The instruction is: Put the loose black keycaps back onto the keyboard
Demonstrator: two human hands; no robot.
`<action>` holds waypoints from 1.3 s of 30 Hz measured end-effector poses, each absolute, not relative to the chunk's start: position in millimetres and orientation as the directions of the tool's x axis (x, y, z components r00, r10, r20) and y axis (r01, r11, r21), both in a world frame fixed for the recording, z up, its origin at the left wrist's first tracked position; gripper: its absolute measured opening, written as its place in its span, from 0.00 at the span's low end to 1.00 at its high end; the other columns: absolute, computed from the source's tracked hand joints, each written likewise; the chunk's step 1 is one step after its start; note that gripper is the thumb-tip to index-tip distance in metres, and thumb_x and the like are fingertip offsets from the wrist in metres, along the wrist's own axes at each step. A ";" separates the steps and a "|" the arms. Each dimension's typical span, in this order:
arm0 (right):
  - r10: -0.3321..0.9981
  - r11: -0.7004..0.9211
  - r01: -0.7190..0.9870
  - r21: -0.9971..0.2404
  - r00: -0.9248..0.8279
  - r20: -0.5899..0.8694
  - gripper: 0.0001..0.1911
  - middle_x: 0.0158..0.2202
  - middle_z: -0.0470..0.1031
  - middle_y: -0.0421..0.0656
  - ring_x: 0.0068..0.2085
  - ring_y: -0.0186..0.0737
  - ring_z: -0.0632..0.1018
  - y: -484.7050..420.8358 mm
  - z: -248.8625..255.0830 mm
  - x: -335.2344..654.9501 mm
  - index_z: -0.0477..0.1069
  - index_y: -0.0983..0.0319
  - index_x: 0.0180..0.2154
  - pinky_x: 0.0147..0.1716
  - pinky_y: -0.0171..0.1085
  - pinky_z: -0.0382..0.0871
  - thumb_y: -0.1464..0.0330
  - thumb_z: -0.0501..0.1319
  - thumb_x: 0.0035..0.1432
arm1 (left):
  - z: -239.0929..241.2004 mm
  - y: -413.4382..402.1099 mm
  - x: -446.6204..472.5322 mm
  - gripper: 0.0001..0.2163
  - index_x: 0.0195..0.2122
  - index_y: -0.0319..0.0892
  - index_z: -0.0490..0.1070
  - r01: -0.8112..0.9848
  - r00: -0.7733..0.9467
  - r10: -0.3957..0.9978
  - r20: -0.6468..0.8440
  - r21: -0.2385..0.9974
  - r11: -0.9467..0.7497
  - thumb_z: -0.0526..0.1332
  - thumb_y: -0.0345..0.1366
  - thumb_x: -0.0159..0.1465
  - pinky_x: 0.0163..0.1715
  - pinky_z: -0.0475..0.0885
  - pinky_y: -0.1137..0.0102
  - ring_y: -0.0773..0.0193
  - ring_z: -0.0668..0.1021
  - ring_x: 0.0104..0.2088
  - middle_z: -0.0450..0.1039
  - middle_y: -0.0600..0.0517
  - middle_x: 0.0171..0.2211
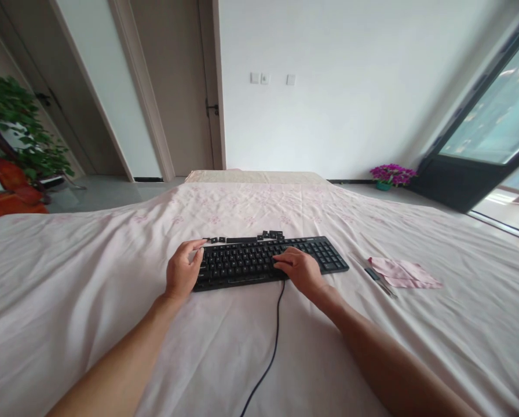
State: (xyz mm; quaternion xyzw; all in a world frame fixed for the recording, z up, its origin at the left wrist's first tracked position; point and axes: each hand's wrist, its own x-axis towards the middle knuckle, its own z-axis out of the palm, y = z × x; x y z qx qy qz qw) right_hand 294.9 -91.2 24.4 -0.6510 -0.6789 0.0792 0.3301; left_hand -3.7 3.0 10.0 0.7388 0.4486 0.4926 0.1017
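A black keyboard [259, 258] lies on a table covered with a pale pink cloth [112, 289]. My left hand [182, 271] grips the keyboard's left end, thumb on the far edge and fingers curled at the side. My right hand [298, 267] rests on the keys right of the middle, fingers bent and pressing down; whether it holds anything is hidden. Several loose black keycaps [270, 234] lie in a row just behind the keyboard. The keyboard's black cable [273, 347] runs toward me.
A folded pink cloth [402, 273] and a thin dark tool [379, 277] lie to the right of the keyboard. A potted green plant [11, 127] stands at far left, purple flowers [392, 174] on the floor by a window at right.
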 end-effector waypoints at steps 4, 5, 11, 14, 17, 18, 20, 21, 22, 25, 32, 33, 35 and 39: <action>0.934 0.163 0.911 -0.378 -0.019 0.357 0.10 0.35 0.75 0.40 0.38 0.37 0.75 -93.9 22.7 290.3 0.78 0.54 0.40 0.39 0.34 0.64 0.64 0.60 0.58 | 1.3 9.0 -7.7 0.12 0.44 0.44 0.72 0.572 0.090 0.806 0.585 0.632 -0.522 0.53 0.35 0.62 0.49 0.70 0.64 0.61 0.76 0.44 0.74 0.50 0.43; 0.932 0.170 0.921 -0.349 -0.035 0.361 0.10 0.35 0.75 0.40 0.38 0.37 0.74 -94.1 22.5 289.2 0.78 0.54 0.40 0.39 0.34 0.64 0.64 0.60 0.58 | 0.4 9.3 -7.7 0.12 0.44 0.44 0.73 0.572 0.097 0.810 0.579 0.633 -0.521 0.53 0.35 0.62 0.49 0.70 0.64 0.61 0.76 0.44 0.74 0.51 0.43; 0.931 0.196 0.955 -0.222 -0.110 0.347 0.10 0.34 0.74 0.41 0.38 0.37 0.73 -94.1 25.4 285.5 0.77 0.54 0.41 0.39 0.34 0.61 0.63 0.58 0.60 | -2.9 10.8 -6.5 0.12 0.41 0.45 0.74 0.574 0.165 0.805 0.570 0.608 -0.549 0.53 0.33 0.60 0.52 0.67 0.65 0.61 0.75 0.47 0.74 0.52 0.43; 0.932 0.214 0.964 -0.156 -0.154 0.330 0.10 0.33 0.73 0.41 0.37 0.37 0.72 -94.0 30.6 283.1 0.77 0.54 0.40 0.38 0.34 0.59 0.63 0.57 0.61 | -5.3 12.4 -7.2 0.11 0.40 0.46 0.74 0.579 0.184 0.808 0.559 0.603 -0.549 0.53 0.33 0.60 0.52 0.67 0.65 0.61 0.75 0.46 0.75 0.52 0.43; 0.927 0.252 0.966 -0.066 -0.221 0.301 0.09 0.31 0.73 0.41 0.36 0.37 0.71 -94.5 36.6 280.6 0.77 0.55 0.38 0.36 0.35 0.56 0.64 0.58 0.61 | -6.4 13.3 -7.8 0.11 0.39 0.45 0.74 0.579 0.200 0.806 0.557 0.596 -0.556 0.53 0.32 0.60 0.51 0.68 0.65 0.62 0.75 0.46 0.75 0.52 0.43; 0.926 0.261 0.965 -0.036 -0.239 0.291 0.09 0.31 0.72 0.41 0.35 0.38 0.71 -94.7 38.2 279.9 0.77 0.55 0.37 0.35 0.36 0.55 0.65 0.58 0.61 | -6.4 13.4 -7.8 0.11 0.39 0.45 0.74 0.578 0.204 0.803 0.560 0.593 -0.561 0.53 0.32 0.60 0.51 0.68 0.65 0.61 0.75 0.45 0.75 0.52 0.42; 0.927 0.267 0.964 0.003 -0.258 0.273 0.08 0.31 0.72 0.42 0.35 0.38 0.70 -94.7 40.8 278.7 0.77 0.56 0.34 0.35 0.37 0.53 0.66 0.58 0.61 | -6.1 13.4 -7.5 0.11 0.39 0.45 0.75 0.576 0.211 0.797 0.566 0.587 -0.569 0.53 0.32 0.61 0.51 0.68 0.65 0.61 0.75 0.45 0.75 0.52 0.42; 0.928 0.267 0.964 0.013 -0.260 0.267 0.08 0.31 0.72 0.42 0.35 0.38 0.70 -94.6 41.8 278.3 0.76 0.57 0.34 0.35 0.37 0.53 0.66 0.58 0.61 | -5.9 13.3 -7.3 0.11 0.38 0.45 0.75 0.576 0.213 0.795 0.568 0.584 -0.572 0.53 0.33 0.60 0.50 0.68 0.64 0.61 0.75 0.45 0.75 0.51 0.42; 0.928 0.268 0.963 0.018 -0.263 0.263 0.08 0.31 0.72 0.42 0.35 0.38 0.70 -94.3 42.8 278.1 0.76 0.57 0.33 0.34 0.37 0.52 0.66 0.58 0.61 | -5.7 13.1 -7.0 0.11 0.38 0.45 0.75 0.577 0.214 0.793 0.570 0.581 -0.574 0.53 0.33 0.60 0.50 0.69 0.64 0.61 0.75 0.45 0.75 0.51 0.42; 0.923 0.296 0.954 0.048 -0.298 0.242 0.09 0.31 0.72 0.42 0.33 0.37 0.70 -93.7 45.2 278.0 0.75 0.58 0.31 0.34 0.37 0.52 0.66 0.57 0.61 | -5.5 12.7 -6.4 0.10 0.37 0.45 0.75 0.580 0.214 0.791 0.574 0.576 -0.575 0.54 0.33 0.60 0.50 0.69 0.64 0.61 0.75 0.44 0.75 0.51 0.41; 0.922 0.286 0.954 0.093 -0.300 0.246 0.10 0.30 0.72 0.41 0.31 0.35 0.69 -96.9 44.7 277.1 0.74 0.58 0.30 0.33 0.37 0.50 0.66 0.57 0.62 | -4.9 12.1 -6.8 0.10 0.37 0.45 0.75 0.586 0.225 0.792 0.568 0.571 -0.576 0.53 0.33 0.61 0.50 0.69 0.63 0.60 0.75 0.44 0.75 0.51 0.41; 0.923 0.283 0.955 0.092 -0.297 0.245 0.10 0.30 0.73 0.41 0.31 0.35 0.69 -97.3 44.5 276.7 0.74 0.58 0.30 0.33 0.37 0.50 0.66 0.57 0.62 | -4.7 12.0 -6.9 0.10 0.37 0.45 0.75 0.588 0.224 0.791 0.569 0.569 -0.575 0.54 0.33 0.61 0.50 0.69 0.64 0.60 0.75 0.44 0.75 0.51 0.41; 0.924 0.284 0.954 0.094 -0.298 0.238 0.11 0.31 0.73 0.41 0.31 0.35 0.69 -97.5 44.8 275.8 0.74 0.59 0.29 0.34 0.38 0.51 0.66 0.56 0.62 | -4.7 12.0 -7.2 0.10 0.37 0.45 0.75 0.589 0.226 0.790 0.569 0.566 -0.577 0.54 0.33 0.60 0.50 0.69 0.63 0.60 0.76 0.44 0.75 0.52 0.41; 0.927 0.276 0.956 0.100 -0.292 0.235 0.10 0.31 0.73 0.41 0.31 0.36 0.70 -97.0 45.9 274.0 0.74 0.58 0.28 0.34 0.38 0.51 0.67 0.57 0.61 | -5.2 12.4 -7.2 0.10 0.37 0.45 0.75 0.587 0.229 0.787 0.573 0.564 -0.581 0.54 0.33 0.60 0.49 0.69 0.64 0.60 0.76 0.44 0.75 0.52 0.41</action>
